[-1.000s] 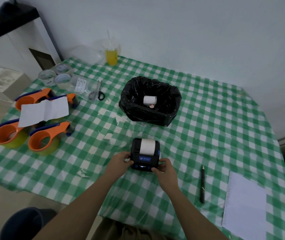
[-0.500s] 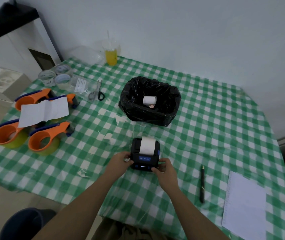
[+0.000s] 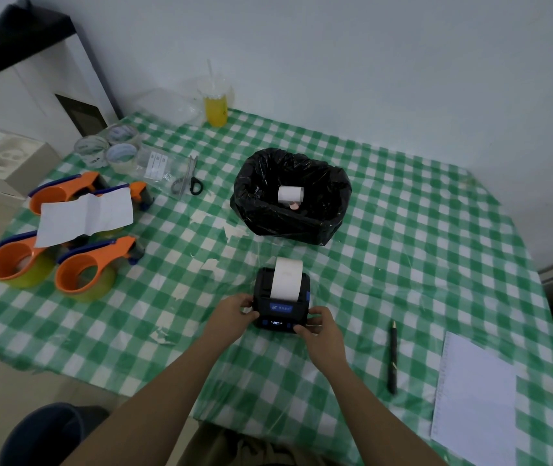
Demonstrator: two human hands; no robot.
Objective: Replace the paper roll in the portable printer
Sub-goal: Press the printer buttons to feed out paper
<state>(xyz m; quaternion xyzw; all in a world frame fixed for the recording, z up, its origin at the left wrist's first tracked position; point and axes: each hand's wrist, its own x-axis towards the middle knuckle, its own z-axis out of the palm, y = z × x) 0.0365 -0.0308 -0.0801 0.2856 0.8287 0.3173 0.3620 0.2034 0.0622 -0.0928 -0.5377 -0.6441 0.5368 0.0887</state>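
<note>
The portable printer (image 3: 281, 299) sat on the checked worktop (image 3: 402, 230), just on the near side of the black-lined bin (image 3: 291, 196); a strip of white paper (image 3: 286, 277) rose out of its top and curled away toward the bin. The left hand (image 3: 233, 312) clasped the printer's left side, its fingers (image 3: 246, 302) curled against the casing; the right hand (image 3: 320, 329) gripped the right front corner, thumb lying along the front edge beside the small lit display; both hands were closed on the printer. Inside the bin lay a white paper roll (image 3: 290, 194), with a small reddish thing just beside it that was too small to make out. Right of the bin and nearer the person, a dark pen (image 3: 392, 356) lay on the cloth, well apart from the printer; further right again a white sheet (image 3: 473, 395) rested at the worktop's edge. Left of the bin lay black-handled scissors (image 3: 189, 181); beyond them clear tape rolls (image 3: 113, 148); further left and nearer stood orange tape dispensers (image 3: 83, 270), a folded paper (image 3: 83, 216) lying over some of them. Behind the bin, by the wall, stood a cup of yellow drink (image 3: 216, 107) with a straw.
</note>
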